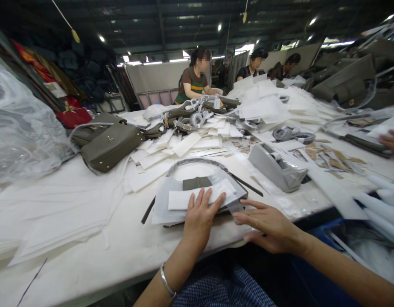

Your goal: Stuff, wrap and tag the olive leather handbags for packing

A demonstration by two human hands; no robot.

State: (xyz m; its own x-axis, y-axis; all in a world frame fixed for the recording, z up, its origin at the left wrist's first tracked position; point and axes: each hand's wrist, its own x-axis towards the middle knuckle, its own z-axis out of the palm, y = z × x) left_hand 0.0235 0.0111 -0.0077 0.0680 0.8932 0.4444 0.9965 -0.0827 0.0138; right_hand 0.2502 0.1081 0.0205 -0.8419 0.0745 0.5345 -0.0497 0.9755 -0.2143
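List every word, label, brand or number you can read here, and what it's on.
None is legible.
Gold mark on the olive handbag: too small to read.
White tag in the far heap: too blurred.
White strip under the left hand: no print I can make out.

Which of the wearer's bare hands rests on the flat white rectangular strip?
The left hand, with a shiny silver bangle at its wrist; the right hand, no bangle showing, is at the translucent film.
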